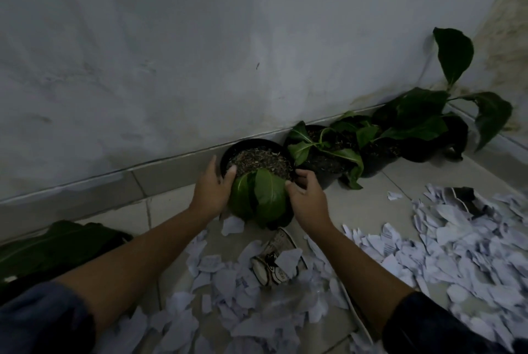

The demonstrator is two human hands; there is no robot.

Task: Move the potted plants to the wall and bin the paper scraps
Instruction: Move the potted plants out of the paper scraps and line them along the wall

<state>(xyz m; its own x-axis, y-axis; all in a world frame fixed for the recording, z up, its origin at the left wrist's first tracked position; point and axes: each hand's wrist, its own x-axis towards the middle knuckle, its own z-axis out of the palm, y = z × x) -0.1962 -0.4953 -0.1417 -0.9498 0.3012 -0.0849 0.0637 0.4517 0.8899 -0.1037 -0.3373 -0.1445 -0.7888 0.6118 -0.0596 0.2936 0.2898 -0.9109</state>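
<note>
By the wall (171,53), both hands (210,192) around black pot (251,145).

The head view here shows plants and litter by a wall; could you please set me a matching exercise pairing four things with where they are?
Things:
1. black pot
2. paper scraps
3. tall-leaved plant
4. shoe

Places:
A. in the corner, far right
B. among scraps, between the forearms
C. between the hands, at the wall
D. strewn over the floor tiles

Pairs: 1-C, 2-D, 3-A, 4-B
</note>
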